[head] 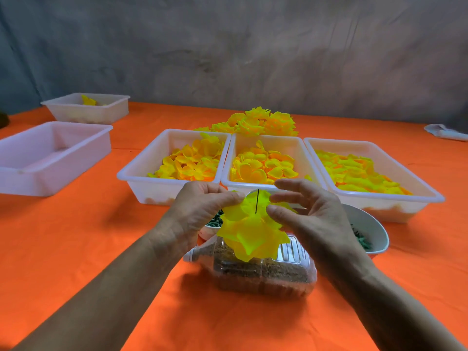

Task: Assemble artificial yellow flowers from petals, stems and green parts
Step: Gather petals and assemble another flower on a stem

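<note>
orange tablecloth (pixel 76 249), grey wall (pixel 228 46)

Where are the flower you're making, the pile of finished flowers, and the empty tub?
half-made flower (pixel 250 229): head view, on its yellow petals.
finished flowers (pixel 258 121): head view, middle of the pile.
empty tub (pixel 63 171): head view, on its front wall.

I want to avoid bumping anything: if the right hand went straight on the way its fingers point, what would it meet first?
Probably the yellow flower on its thin dark stem, then the left hand; depth is unclear.
</note>
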### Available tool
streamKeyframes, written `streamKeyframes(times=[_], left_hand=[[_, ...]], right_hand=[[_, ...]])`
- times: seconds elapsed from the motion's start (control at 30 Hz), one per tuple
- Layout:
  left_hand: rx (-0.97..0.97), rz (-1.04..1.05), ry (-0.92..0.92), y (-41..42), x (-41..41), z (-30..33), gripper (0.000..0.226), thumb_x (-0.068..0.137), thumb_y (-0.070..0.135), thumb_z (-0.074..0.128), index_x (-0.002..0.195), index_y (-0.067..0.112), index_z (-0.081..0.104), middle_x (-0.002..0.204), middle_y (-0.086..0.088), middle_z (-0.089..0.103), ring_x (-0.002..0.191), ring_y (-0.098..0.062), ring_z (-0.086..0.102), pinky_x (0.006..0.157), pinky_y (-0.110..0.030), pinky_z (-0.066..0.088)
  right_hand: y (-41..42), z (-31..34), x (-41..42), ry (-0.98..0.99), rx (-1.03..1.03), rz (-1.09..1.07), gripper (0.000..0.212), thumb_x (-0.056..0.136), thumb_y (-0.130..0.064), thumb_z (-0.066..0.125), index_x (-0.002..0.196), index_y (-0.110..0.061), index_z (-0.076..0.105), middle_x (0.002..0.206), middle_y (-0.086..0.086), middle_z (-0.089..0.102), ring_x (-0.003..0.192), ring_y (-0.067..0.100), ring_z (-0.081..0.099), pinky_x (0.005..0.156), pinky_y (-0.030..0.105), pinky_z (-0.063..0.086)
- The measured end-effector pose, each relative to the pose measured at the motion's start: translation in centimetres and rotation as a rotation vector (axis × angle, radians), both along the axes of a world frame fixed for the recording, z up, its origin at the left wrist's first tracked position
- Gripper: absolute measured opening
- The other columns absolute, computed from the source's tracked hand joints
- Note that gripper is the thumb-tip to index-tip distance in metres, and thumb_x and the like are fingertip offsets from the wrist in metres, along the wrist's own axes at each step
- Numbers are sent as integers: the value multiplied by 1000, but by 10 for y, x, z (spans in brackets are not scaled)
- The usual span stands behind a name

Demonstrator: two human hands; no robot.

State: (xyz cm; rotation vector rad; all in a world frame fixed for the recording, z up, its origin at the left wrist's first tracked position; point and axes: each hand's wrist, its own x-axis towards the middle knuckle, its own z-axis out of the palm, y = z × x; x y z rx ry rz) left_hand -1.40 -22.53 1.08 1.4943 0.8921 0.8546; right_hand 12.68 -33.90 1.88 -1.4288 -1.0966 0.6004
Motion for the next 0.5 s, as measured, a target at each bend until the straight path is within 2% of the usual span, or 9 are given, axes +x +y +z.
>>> streamKeyframes(times=[0.07,0.13,0.2,0.27,0.33,0.4,0.5], left_hand=[[-6,-17,22,-3,-1,3,43,57,38,77,80,1,74,69,3,70,56,8,56,55,-11,40],[-9,-51,50,-6,-2,6,58,45,47,75,83,3,75,75,-1,72,65,1,60,65,-20,40],[-21,-81,59,-8,-2,7,60,42,46,76,85,4,75,81,-7,74,76,-11,66,74,-27,46],[-21,-69,74,-8,-2,6,57,46,41,78,88,2,74,84,-11,74,80,-17,68,80,-32,49],[-23,-45,92,-6,-1,5,45,57,28,82,91,0,73,85,-14,74,77,-18,68,77,-32,51],[-17,-31,104,-6,0,4,31,67,16,80,90,-3,72,82,-14,73,69,-14,67,68,-25,52],[-17,-28,112,-7,4,4,27,72,12,77,93,-2,71,84,-14,73,67,-12,66,60,-19,51]], right_hand=[[2,-2,-1,-24,-9,6,35,77,-8,74,102,-29,64,97,-5,70,85,13,68,58,16,48],[4,-2,-1,-50,-26,0,33,77,-6,73,97,-30,66,95,-6,70,87,14,67,60,18,48],[5,-2,-2,-66,-39,3,31,77,-5,73,92,-30,66,95,-7,69,87,14,67,61,19,48],[5,-2,-2,-72,-52,9,28,77,-4,72,89,-29,67,95,-7,69,88,13,66,62,19,47],[5,-3,-1,-77,-58,15,25,78,-5,72,87,-28,69,94,-8,70,88,11,66,61,17,47],[6,-3,-1,-81,-60,17,23,78,-7,72,87,-27,70,94,-8,70,87,9,66,61,16,48],[8,-5,0,-97,-49,-8,16,78,-15,74,87,-27,71,92,-9,71,89,8,66,70,26,51]])
